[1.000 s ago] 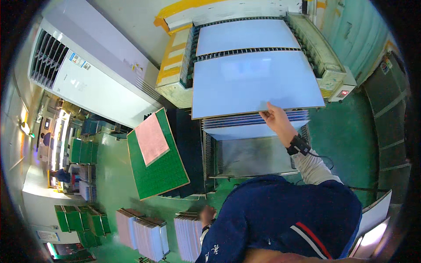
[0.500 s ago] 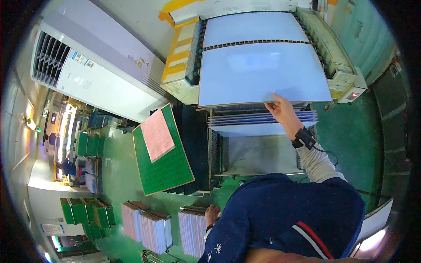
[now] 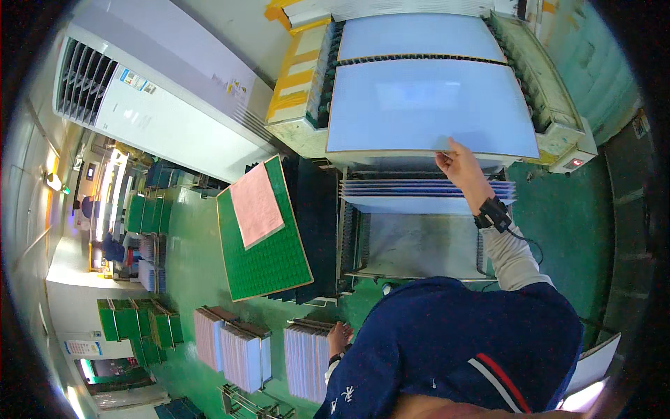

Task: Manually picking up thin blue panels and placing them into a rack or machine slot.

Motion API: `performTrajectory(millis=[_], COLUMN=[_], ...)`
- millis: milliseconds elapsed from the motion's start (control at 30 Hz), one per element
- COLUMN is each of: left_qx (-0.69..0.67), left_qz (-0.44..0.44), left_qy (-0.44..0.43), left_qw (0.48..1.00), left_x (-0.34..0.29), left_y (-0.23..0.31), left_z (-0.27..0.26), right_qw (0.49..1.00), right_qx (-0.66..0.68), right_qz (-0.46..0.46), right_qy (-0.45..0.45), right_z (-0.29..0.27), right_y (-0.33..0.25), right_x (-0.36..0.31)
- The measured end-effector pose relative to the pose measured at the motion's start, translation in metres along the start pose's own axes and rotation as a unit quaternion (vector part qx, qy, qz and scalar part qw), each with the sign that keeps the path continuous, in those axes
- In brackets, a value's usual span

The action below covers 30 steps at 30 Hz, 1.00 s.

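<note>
A large white panel (image 3: 426,112) lies on the roller conveyor (image 3: 558,133), its front edge overhanging toward me. My right hand (image 3: 462,167) is at that front edge, right of its middle, with the thumb and fingers closed on the rim. Beneath, several white panels (image 3: 419,204) stand in a slotted rack (image 3: 349,244). Down at my side, my left hand (image 3: 340,338) hangs with loosely bent, parted fingers and holds nothing. From here it overlaps the edge of a rack of pale panels (image 3: 305,363).
A second white panel (image 3: 422,38) lies farther back on the conveyor. Left of the rack, a green board (image 3: 279,262) carries a pink sheet (image 3: 255,202). A white air conditioner (image 3: 181,133) stands at left. More racked panels (image 3: 241,356) stand on the green floor (image 3: 192,279).
The whole view has shifted slightly, so the conveyor and panel appear a little higher and farther right. My right hand stays at the same part of the panel's edge.
</note>
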State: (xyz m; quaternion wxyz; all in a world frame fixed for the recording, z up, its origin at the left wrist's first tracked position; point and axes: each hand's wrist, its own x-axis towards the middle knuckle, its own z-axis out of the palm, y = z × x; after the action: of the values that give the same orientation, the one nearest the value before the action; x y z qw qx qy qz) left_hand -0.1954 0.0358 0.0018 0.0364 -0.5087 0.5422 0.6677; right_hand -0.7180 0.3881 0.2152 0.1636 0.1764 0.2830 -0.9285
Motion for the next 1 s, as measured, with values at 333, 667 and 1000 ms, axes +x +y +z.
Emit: performTrajectory(millis=[333, 667, 1000], left_qx=[0.068, -0.075, -0.108], left_qz=[0.087, -0.069, -0.103], left_qy=[0.015, 0.05, 0.122], left_qw=[0.994, 0.994, 0.981], left_x=[-0.017, -0.013, -0.035], left_y=[0.001, -0.006, -0.01], left_z=[0.01, 0.015, 0.018], right_qw=[0.999, 0.991, 0.58], right_qx=[-0.015, -0.124, -0.78], right_qz=[0.002, 0.047, -0.152], right_qy=[0.037, -0.002, -0.18], right_z=[-0.01, -0.001, -0.056], right_y=[-0.009, -0.019, 0.048], right_x=[0.033, 0.039, 0.061])
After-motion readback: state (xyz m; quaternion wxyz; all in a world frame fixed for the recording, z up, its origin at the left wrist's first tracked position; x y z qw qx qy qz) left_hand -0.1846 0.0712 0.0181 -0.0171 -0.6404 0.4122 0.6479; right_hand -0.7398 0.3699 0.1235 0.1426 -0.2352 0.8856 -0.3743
